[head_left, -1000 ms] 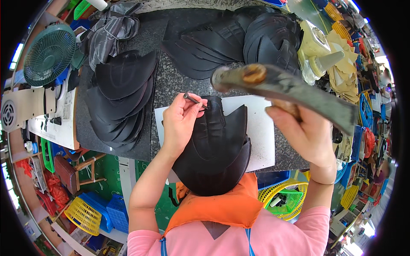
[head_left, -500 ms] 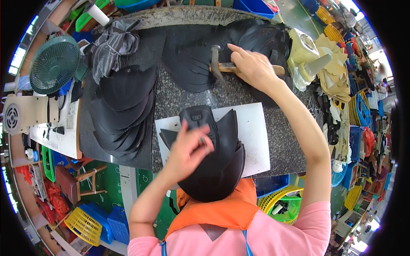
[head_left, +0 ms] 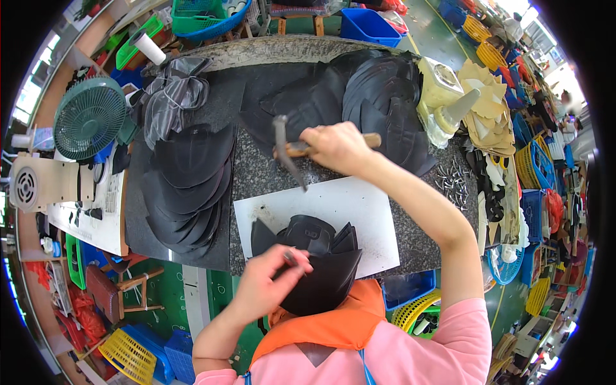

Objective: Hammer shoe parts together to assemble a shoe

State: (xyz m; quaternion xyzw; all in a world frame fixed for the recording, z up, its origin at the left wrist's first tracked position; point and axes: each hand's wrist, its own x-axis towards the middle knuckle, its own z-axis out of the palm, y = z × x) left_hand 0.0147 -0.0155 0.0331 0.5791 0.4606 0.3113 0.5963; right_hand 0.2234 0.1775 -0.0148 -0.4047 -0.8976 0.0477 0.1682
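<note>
Black piece [head_left: 324, 279] partly behind left hand [head_left: 266, 279], white board [head_left: 367, 215] beneath, stack [head_left: 192, 186] to left

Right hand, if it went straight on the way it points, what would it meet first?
Likely the fanned black pieces beyond the hammer the right hand holds, though its height is unclear and it might pass over them.

Workshop, speckled bench [head_left: 256, 183], hammer [head_left: 282, 141], stacks of black cut pieces [head_left: 192, 186], scattered metal bits [head_left: 454, 186] (small, shiny), plastic baskets [head_left: 128, 354]
</note>
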